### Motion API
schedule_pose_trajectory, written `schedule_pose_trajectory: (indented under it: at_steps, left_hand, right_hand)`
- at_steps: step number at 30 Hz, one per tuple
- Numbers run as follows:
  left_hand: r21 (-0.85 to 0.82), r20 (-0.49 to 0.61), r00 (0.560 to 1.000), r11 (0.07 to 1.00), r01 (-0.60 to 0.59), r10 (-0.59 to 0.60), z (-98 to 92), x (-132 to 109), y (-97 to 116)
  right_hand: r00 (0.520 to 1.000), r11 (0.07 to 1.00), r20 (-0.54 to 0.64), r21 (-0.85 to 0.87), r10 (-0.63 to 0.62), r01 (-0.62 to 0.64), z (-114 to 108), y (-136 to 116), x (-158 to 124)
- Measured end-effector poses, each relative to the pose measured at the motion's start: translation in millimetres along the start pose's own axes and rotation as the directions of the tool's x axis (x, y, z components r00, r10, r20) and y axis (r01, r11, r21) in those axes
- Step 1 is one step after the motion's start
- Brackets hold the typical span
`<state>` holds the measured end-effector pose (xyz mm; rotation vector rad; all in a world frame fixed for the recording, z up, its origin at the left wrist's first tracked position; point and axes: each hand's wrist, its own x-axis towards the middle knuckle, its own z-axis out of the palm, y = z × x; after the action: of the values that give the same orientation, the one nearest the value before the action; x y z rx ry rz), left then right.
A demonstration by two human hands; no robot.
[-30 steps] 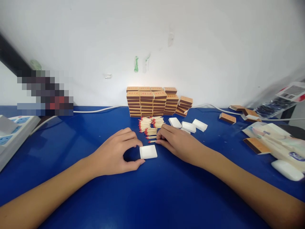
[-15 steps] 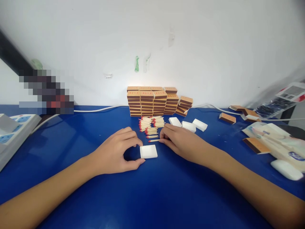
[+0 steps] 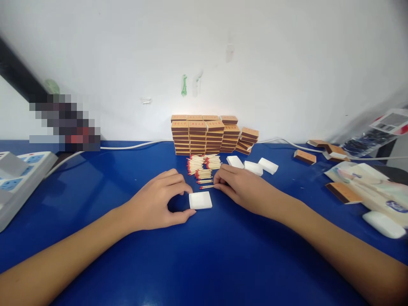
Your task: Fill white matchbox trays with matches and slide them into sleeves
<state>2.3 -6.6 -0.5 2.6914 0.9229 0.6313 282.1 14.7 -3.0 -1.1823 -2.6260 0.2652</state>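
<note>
My left hand (image 3: pixel 159 199) rests on the blue table and pinches the left edge of a white matchbox tray (image 3: pixel 200 199) between thumb and forefinger. Just right of the tray, my right hand (image 3: pixel 242 187) lies with its fingertips curled at the near end of a pile of red-tipped matches (image 3: pixel 202 168); a couple of loose matches (image 3: pixel 206 186) lie at its fingertips. Whether it grips any match is hidden. Behind the pile stands a stack of brown matchboxes (image 3: pixel 204 136) against the white wall.
Three more white trays (image 3: pixel 253 165) lie right of the matches. Loose matchbox sleeves (image 3: pixel 304 156) and packaging (image 3: pixel 366 180) sit at the right, with a white object (image 3: pixel 384 224) near the right edge. A power strip (image 3: pixel 19 178) and white cable (image 3: pixel 127 147) are at the left.
My right hand has slid slightly back and right along the match pile. The left hand and the tray have stayed nearly in place.
</note>
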Motion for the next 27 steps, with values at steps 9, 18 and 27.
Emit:
schedule_pose_trajectory:
  at_steps: [9, 18, 27]
  left_hand:
    - [-0.001, -0.006, 1.0, 1.0, -0.007, 0.007, -0.1, -0.7, 0.5]
    - [-0.012, -0.001, 1.0, 1.0, -0.001, 0.001, 1.0, -0.9, -0.1]
    - [0.007, -0.016, 1.0, 1.0, 0.006, -0.006, -1.2, -0.3, 0.1]
  right_hand:
    - [1.0, 1.0, -0.004, 0.022, -0.009, 0.009, -1.8, -4.0, 1.3]
    - [0.999, 1.0, -0.04, -0.001, -0.008, 0.008, 4.1, -11.7, 3.1]
    - [0.997, 0.998, -0.074, -0.061, -0.019, 0.014, 8.9, -7.8, 3.9]
